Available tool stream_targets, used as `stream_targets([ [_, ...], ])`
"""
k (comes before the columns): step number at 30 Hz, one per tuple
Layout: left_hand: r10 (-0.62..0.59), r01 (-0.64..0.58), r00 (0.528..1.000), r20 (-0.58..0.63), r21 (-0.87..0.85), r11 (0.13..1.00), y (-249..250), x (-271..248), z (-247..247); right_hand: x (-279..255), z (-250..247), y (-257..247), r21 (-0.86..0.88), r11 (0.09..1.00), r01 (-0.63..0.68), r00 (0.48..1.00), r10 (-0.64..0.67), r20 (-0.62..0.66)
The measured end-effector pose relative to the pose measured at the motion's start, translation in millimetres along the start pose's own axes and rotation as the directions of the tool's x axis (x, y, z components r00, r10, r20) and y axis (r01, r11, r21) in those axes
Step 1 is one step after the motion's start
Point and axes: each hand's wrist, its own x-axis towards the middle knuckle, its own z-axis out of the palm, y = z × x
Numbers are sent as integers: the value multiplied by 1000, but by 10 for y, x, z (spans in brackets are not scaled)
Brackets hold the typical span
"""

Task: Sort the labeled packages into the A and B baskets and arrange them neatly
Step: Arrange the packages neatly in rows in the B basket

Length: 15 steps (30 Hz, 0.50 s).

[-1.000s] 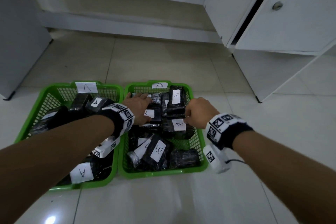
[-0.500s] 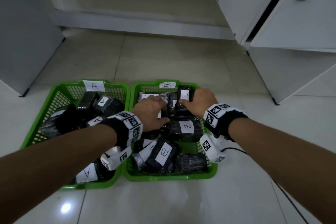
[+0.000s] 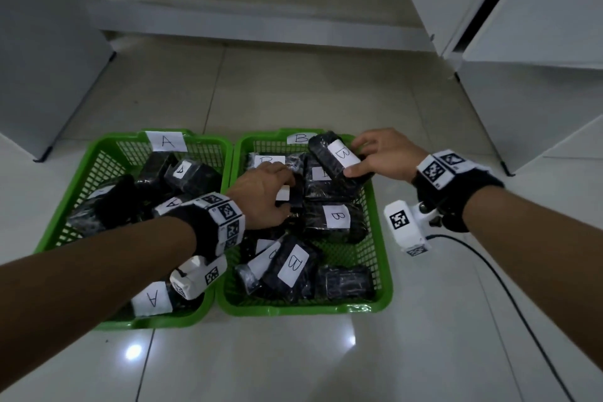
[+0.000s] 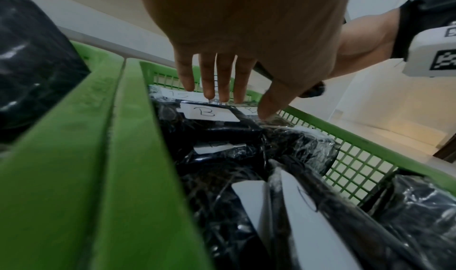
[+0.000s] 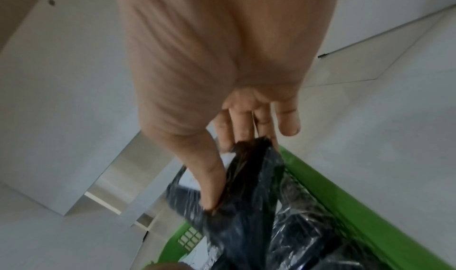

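Observation:
Two green baskets stand side by side on the floor: basket A [image 3: 107,147] on the left and basket B [image 3: 386,271] on the right. Both hold several black wrapped packages with white letter labels. My right hand [image 3: 359,157] pinches a B package [image 3: 329,153] between thumb and fingers, holding it tilted above the back right of basket B; the right wrist view shows the same B package [image 5: 249,176] in that grip. My left hand [image 3: 277,186] rests with straight fingers [image 4: 217,87] on the packages at the back left of basket B.
More B packages [image 3: 336,217] [image 3: 293,266] lie in the middle and front of basket B, and A packages [image 3: 192,173] [image 3: 151,299] fill basket A. A white cabinet [image 3: 538,26] stands at right, a grey cabinet [image 3: 39,59] at left. A black cable [image 3: 489,271] trails across the tiles.
My right hand has taken hold of a B package and lifted it up and right over the basket's back corner. My left hand has stayed on the packages beside it.

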Motion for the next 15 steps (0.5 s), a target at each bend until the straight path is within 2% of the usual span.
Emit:
stream_targets([
  [3,-29,19,997,-75,-127,992,-13,-99,-102,-142,-24,70,-29,999,30,990,-26,140],
  [5,-3,-8,994,-109,-100,995,52,-194,-166,-220,8,107,-59,997,48,977,-35,212],
  [6,-8,3,996,-87,-48,999,116,-252,-183,-259,25,123,-69,996,54,970,-36,239],
  [8,-74,68,995,60,104,992,255,-367,-160,-327,62,149,-75,995,63,964,-41,264],
  [11,-206,133,931,302,246,960,400,-514,-45,-384,154,208,-61,996,57,970,-41,240],
  [13,-264,142,887,378,321,936,447,-582,34,-406,220,256,-45,998,52,978,-42,203],
  [15,-302,164,876,377,356,920,485,-628,127,-414,269,310,-17,999,52,986,-48,157],
])
